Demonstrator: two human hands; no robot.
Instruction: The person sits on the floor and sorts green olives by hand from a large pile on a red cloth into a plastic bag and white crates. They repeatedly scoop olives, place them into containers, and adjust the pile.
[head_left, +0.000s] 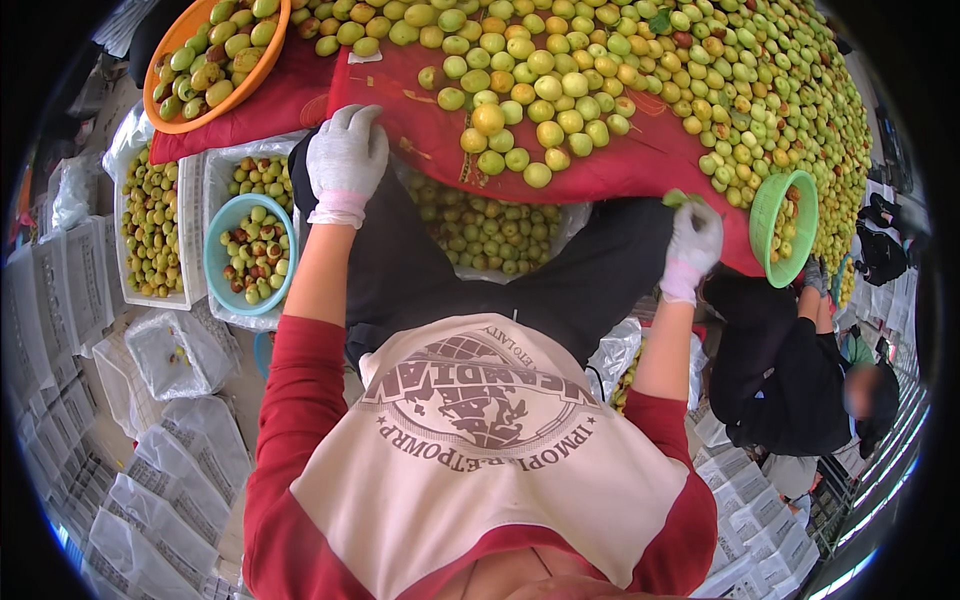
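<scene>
My left hand (347, 161), in a whitish knit glove with a pink cuff, is at the left edge of the red quilted cloth (390, 97), above my left knee. Its fingers are bent and its palm is hidden. My right hand (694, 244), gloved the same way, is over my right knee and pinches a small green leaf (677, 198). Loose green-yellow jujubes (540, 90) lie on the cloth before me, with a large heap (750, 82) behind and to the right. Below the cloth's edge, between my legs, sits a lined container of jujubes (487, 232).
An orange basin (281, 56) of jujubes stands at upper left. Below it are a white crate (191, 225) and a blue basin (211, 259), both holding fruit. A green basket (806, 232) tilts at right, near another seated person (780, 375). Plastic-lined crates (161, 510) stand behind me.
</scene>
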